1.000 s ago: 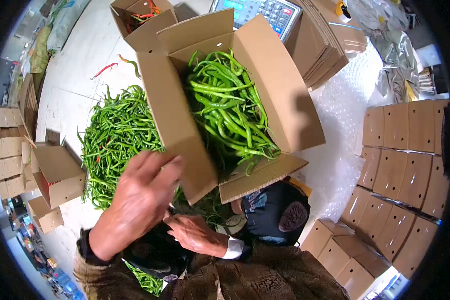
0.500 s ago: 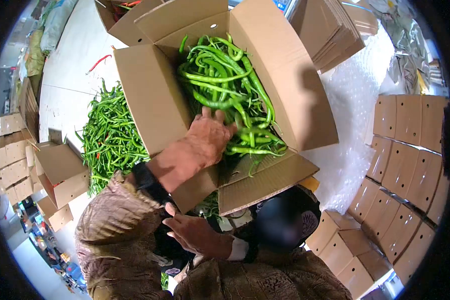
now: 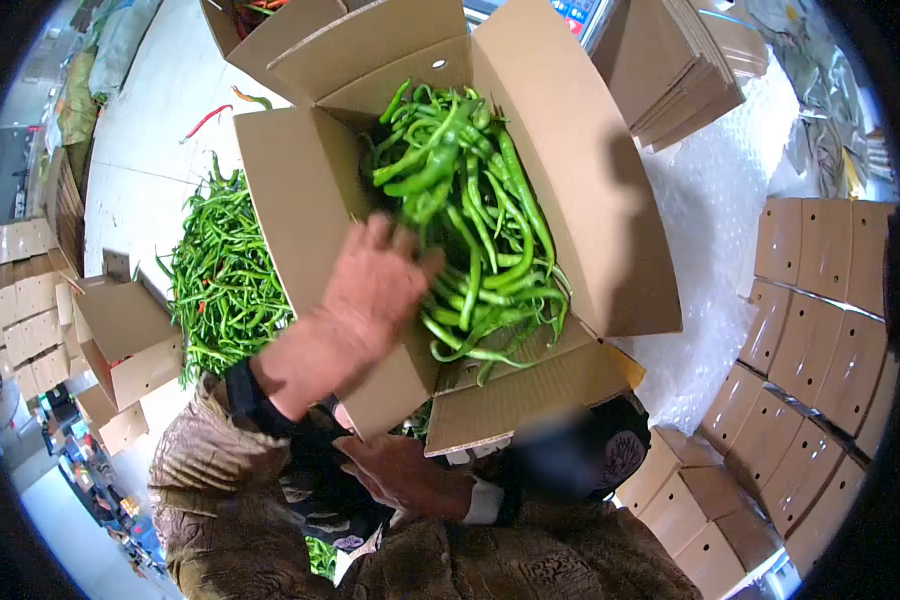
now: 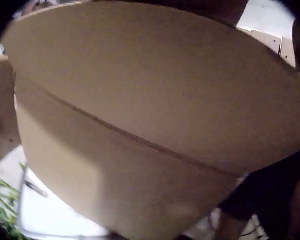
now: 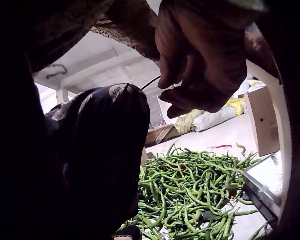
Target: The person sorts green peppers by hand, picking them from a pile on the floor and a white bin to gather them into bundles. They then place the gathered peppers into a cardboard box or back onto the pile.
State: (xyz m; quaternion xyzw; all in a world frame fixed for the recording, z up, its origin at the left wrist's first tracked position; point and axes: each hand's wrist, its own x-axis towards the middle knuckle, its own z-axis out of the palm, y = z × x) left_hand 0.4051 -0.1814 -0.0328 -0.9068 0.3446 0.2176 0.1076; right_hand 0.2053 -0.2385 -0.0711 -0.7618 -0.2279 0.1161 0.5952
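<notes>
In the head view, long green peppers (image 3: 500, 210) lie in an open cardboard box (image 3: 560, 150) with its flaps spread outward. My left hand (image 3: 370, 290) reaches over the left flap, its loose, blurred fingers at the peppers; some peppers just beyond them are blurred too. Below the box, close to my body, my right hand (image 3: 410, 475) points left. Its fingers are loosely bent with nothing held between them in the right wrist view, where the hand (image 5: 205, 60) hangs above a pepper pile (image 5: 190, 190). A cardboard flap (image 4: 150, 100) fills most of the left wrist view.
Left of the box is a heap of green peppers (image 3: 225, 270), with a red pepper (image 3: 206, 122) beyond it. Another box (image 3: 280, 45) stands behind. Flattened cardboard (image 3: 660, 70) and bubble wrap (image 3: 710, 220) lie rightward, near stacked boxes (image 3: 810, 300). A white tray (image 5: 267, 175) sits under the box.
My left hand moved from above the left flap into the box, then drew slightly back toward the flap. The peppers inside have shifted. My right hand stays low beside the box.
</notes>
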